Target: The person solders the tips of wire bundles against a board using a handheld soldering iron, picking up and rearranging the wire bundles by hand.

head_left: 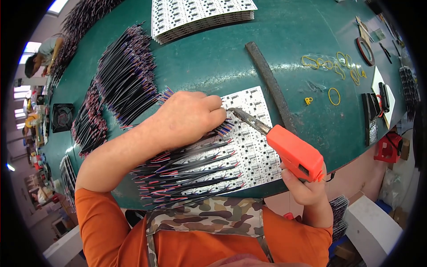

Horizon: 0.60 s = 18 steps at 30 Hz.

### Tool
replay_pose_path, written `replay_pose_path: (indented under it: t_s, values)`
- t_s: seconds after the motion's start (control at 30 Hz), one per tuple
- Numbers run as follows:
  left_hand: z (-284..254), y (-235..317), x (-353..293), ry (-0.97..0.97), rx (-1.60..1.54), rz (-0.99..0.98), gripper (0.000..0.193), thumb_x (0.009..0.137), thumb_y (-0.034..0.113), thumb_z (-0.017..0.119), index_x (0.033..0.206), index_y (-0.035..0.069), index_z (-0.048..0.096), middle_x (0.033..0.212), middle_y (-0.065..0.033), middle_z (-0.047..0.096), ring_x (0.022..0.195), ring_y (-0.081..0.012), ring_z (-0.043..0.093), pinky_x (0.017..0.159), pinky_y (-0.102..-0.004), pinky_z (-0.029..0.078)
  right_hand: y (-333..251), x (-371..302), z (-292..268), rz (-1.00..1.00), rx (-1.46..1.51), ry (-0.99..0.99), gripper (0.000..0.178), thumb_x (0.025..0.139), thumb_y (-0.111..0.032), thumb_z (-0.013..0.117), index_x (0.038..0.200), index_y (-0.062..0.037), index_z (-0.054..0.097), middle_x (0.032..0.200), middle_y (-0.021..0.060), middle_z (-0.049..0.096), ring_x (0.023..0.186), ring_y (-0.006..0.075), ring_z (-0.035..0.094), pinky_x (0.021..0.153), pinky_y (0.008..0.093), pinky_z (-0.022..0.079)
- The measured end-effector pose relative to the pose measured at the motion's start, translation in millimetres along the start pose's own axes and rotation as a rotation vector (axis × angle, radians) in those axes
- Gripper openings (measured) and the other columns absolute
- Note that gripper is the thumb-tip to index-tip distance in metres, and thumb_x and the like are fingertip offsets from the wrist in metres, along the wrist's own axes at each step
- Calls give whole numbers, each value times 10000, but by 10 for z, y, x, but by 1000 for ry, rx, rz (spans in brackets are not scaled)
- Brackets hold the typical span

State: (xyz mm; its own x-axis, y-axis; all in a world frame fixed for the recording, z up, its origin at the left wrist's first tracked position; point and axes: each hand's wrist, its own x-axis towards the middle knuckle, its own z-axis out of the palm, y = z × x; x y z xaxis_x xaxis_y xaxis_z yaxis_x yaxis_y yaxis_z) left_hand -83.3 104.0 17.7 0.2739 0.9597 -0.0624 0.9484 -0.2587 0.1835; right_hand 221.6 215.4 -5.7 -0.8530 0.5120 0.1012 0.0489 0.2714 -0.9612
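Observation:
My left hand [195, 113] is closed around a small bunch of black-sheathed wires [224, 128]; their coloured ends poke out on both sides of the fist. My right hand [304, 187] grips a red soldering gun [296, 153] by its handle. The gun's metal tip reaches left to just beside my left knuckles, above a white circuit board panel [255, 153]. Whether the tip touches anything is too small to tell. Across the panel's near left part lie rows of black wires [200, 171], with red and blue ends, seemingly joined to the board.
Piles of cut wires [129, 73] cover the left of the green table [200, 66]. A stack of white panels [202, 18] sits at the back. Right of my panel lie a dark metal bar [271, 84], yellow rubber bands [333, 96] and tape [365, 51]. Another person [42, 58] is far left.

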Motion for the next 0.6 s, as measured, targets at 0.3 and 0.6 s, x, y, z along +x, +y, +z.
replay_pose_path:
  t_s: [0.3,0.6]
  values:
    - [-25,-9,32,-62,41,3,133,796,135,581,905,65,611,834,-76,591,758,-278,647,654,-396,546,-30,42,49,-66,-50,-7,485,801,-8,716,1237,113,541,1152,219,662,964,287,700,838,343,539]
    - [-59,-5,60,-87,32,-4,148,789,121,592,922,65,626,854,-77,606,796,-288,645,679,-406,543,-13,-29,-35,-60,-38,20,505,793,0,717,1252,111,537,1196,233,643,988,306,693,863,346,533]
